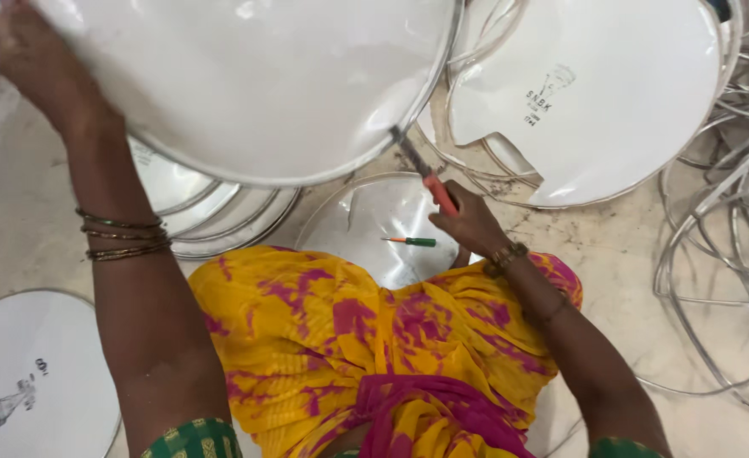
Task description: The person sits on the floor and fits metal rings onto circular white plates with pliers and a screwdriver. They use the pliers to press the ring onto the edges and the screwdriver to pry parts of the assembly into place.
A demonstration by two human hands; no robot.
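Observation:
My left hand (27,51) grips the far left edge of a large round white disc with a metal rim (256,85) and holds it up, tilted. My right hand (472,225) is shut on a tool with a red handle (430,182); its dark metal tip touches the disc's rim at the lower right. A green and orange pen-like tool (413,242) lies on a round disc (366,220) on the floor, just left of my right hand. Yellow and pink cloth (366,339) covers my lap.
A stack of rimmed discs (213,216) lies under the raised one. A torn white disc (595,93) sits at the upper right. Loose metal rings and wire (722,220) are piled at the right. Another white disc (35,373) lies at the lower left on the stone floor.

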